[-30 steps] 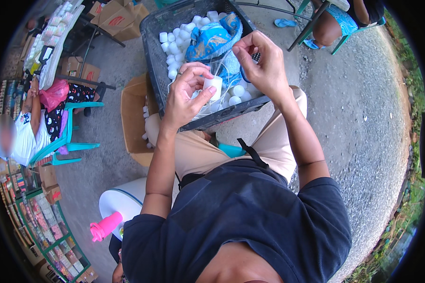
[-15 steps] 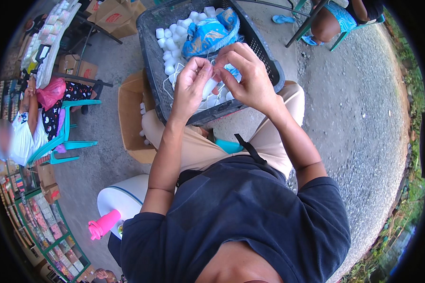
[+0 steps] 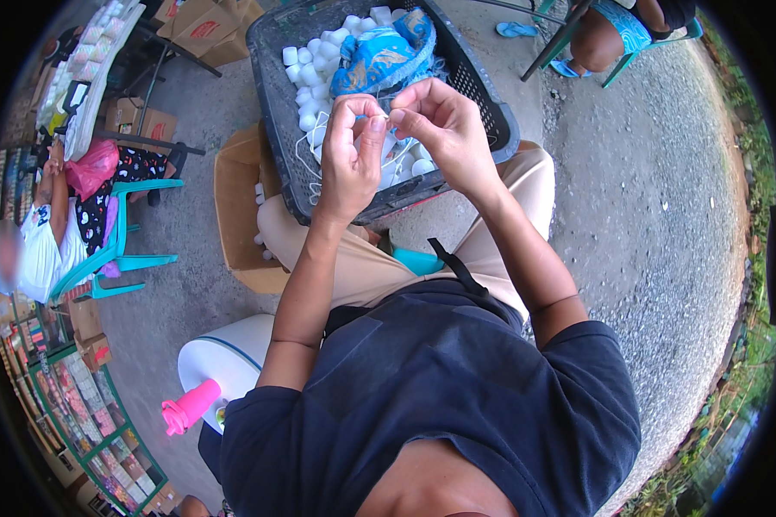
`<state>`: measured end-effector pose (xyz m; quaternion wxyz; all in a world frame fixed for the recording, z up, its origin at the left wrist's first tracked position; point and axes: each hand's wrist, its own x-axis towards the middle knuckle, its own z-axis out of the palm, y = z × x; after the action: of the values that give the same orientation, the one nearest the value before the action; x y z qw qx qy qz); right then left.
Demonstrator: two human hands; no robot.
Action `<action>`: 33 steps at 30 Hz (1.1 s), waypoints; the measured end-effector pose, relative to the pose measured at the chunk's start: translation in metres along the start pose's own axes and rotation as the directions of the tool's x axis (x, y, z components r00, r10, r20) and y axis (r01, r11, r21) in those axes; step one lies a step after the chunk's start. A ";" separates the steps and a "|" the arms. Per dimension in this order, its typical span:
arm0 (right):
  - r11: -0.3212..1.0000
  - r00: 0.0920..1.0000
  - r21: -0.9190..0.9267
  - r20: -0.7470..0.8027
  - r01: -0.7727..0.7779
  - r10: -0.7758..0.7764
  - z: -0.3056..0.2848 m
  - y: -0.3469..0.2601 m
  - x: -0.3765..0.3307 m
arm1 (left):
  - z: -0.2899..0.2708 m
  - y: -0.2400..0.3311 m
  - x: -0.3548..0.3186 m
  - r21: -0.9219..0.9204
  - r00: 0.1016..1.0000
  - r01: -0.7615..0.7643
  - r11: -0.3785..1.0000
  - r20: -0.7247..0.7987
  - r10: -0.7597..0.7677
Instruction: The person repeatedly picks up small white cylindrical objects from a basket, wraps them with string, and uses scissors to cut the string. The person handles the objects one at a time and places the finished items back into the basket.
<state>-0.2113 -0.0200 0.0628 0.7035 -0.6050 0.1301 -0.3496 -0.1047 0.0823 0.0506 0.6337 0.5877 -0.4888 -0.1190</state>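
Observation:
Both hands meet over a dark plastic crate point(image 3: 472, 82) set in front of me. My left hand point(image 3: 353, 164) is closed in a pinch, thumb against forefinger. Just beside it, fingertips nearly touching, my right hand point(image 3: 450, 133) pinches too. Thin white string point(image 3: 398, 157) runs down from around the fingertips and loops over the crate's contents; what exactly sits in the pinch is very small. Inside the crate lie several small white rounded cylinders point(image 3: 306, 76). A blue patterned cloth point(image 3: 379, 65) rests on top of them, beyond my hands.
An open cardboard box point(image 3: 237, 207) with some white pieces stands left of the crate. A pink tumbler point(image 3: 191, 407) is on a white round-topped container point(image 3: 224, 358) at lower left. One person sits on a teal chair point(image 3: 116, 246) at left, another at upper right near blue slippers point(image 3: 516, 30).
My fingers have come into a tighter pinch at slightly different angles. The white cylinder seen under them earlier no longer shows there, and more loose string is visible.

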 end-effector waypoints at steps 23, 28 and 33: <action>0.996 0.993 -0.084 -0.111 0.014 -0.024 0.017 0.011 -0.010 | 0.009 -0.010 -0.001 0.036 0.943 -0.179 0.983 -0.278 0.182; 0.997 0.991 -0.024 -0.111 0.076 -0.079 0.016 0.014 -0.011 | 0.008 -0.010 -0.002 -0.057 0.962 -0.128 0.990 -0.252 0.110; 0.965 0.990 -0.231 -0.034 0.125 -0.136 0.013 0.005 -0.007 | 0.009 -0.009 -0.006 -0.188 0.989 0.030 0.982 -0.140 -0.057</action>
<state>-0.2072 -0.0053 0.0592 0.6013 -0.6803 0.1465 -0.3927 -0.1112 0.0784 0.0386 0.7166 0.5438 -0.4154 -0.1349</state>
